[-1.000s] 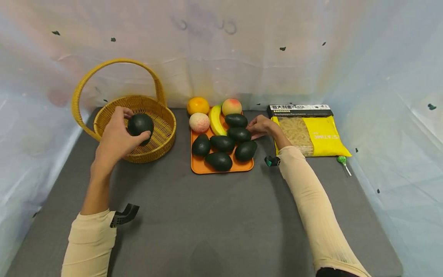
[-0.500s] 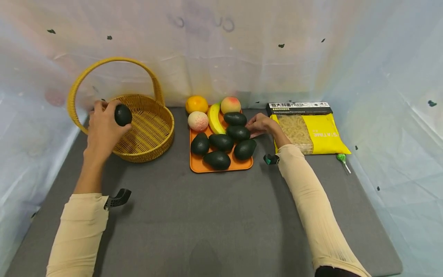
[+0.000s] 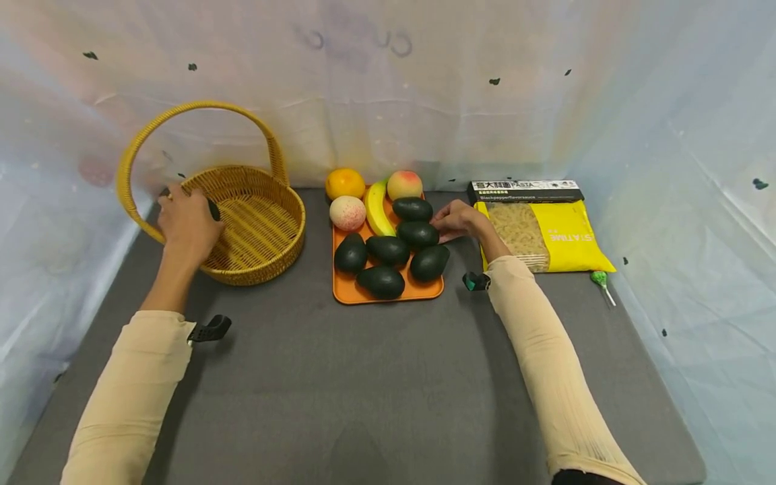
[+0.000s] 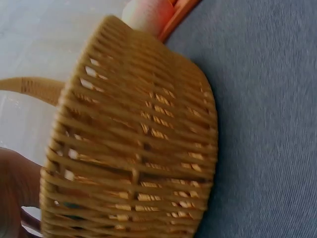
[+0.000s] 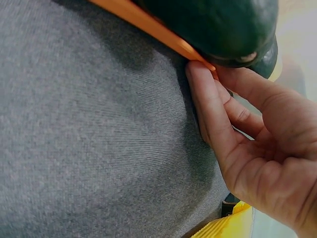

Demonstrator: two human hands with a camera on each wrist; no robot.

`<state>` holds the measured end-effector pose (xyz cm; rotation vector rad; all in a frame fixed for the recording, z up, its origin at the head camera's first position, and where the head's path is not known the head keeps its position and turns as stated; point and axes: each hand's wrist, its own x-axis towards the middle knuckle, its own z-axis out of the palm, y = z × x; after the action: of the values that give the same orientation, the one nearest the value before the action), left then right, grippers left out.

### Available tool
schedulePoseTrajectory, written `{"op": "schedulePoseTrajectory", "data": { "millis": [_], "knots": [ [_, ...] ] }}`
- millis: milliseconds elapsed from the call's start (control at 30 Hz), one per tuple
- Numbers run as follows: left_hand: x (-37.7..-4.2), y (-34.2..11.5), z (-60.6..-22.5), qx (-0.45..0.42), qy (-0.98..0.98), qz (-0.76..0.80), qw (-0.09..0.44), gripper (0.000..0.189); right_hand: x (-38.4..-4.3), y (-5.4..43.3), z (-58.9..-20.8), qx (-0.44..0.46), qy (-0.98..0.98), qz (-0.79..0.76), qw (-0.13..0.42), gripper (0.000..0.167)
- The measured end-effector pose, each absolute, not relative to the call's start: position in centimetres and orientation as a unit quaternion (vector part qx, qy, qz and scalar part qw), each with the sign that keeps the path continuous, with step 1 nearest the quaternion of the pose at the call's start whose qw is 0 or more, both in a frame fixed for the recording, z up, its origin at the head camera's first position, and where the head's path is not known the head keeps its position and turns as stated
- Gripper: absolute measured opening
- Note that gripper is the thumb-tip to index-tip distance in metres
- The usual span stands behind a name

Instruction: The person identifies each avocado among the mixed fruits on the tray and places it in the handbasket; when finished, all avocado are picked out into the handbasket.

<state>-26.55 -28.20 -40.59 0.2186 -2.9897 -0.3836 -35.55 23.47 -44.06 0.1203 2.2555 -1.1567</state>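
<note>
Both hold on: left grip (image 3: 189, 225) round one avocado (image 3: 214, 210), right grip (image 3: 456, 221) pinching the tray (image 3: 347, 292).

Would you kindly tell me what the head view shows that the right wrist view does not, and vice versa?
Only the head view shows the woven basket, the left hand holding a mostly hidden avocado, and the green lollipop.

Only the right wrist view shows how the fingers of the right hand pinch the orange tray by its rim.

Both share that hand, the tray, dark avocados, yellow bag and gray table.
</note>
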Motion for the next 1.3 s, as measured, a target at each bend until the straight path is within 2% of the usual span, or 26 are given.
{"op": "schedulePoseTrajectory", "data": {
  "millis": [133, 200, 300, 433, 500, 833, 1033, 1300],
  "knots": [
    [-26.8, -28.7, -41.2, 0.077, -0.99, -0.113, 0.043, 0.04, -35.7, 23.5, -44.0, 0.054, 0.844, -0.431, 0.313, 0.032],
    [-27.0, -28.8, -41.3, 0.082, -0.989, -0.113, 0.044, 0.04, -35.8, 23.5, -43.9, 0.057, 0.841, -0.432, 0.32, 0.034],
    [-27.5, -28.9, -41.2, 0.096, -0.987, -0.124, 0.027, 0.046, -35.8, 23.6, -43.9, 0.059, 0.84, -0.435, 0.32, 0.035],
    [-27.8, -29.2, -40.8, 0.123, -0.98, -0.158, -0.021, 0.07, -35.7, 23.5, -44.0, 0.051, 0.842, -0.441, 0.305, 0.035],
    [-27.9, -29.3, -40.7, 0.129, -0.976, -0.17, -0.035, 0.075, -35.5, 23.5, -44.0, 0.046, 0.845, -0.443, 0.297, 0.033],
    [-28.7, -29.1, -41.1, 0.124, -0.976, -0.174, -0.028, 0.062, -35.3, 23.9, -44.2, 0.03, 0.846, -0.442, 0.297, 0.035],
    [-29.9, -29.5, -41.2, 0.127, -0.974, -0.182, -0.035, 0.047, -35.3, 23.5, -44.1, 0.036, 0.845, -0.437, 0.307, 0.037],
    [-31.1, -29.2, -40.6, 0.127, -0.972, -0.195, -0.04, 0.046, -35.3, 23.6, -44.5, 0.031, 0.854, -0.439, 0.277, 0.032]
  ]
}}
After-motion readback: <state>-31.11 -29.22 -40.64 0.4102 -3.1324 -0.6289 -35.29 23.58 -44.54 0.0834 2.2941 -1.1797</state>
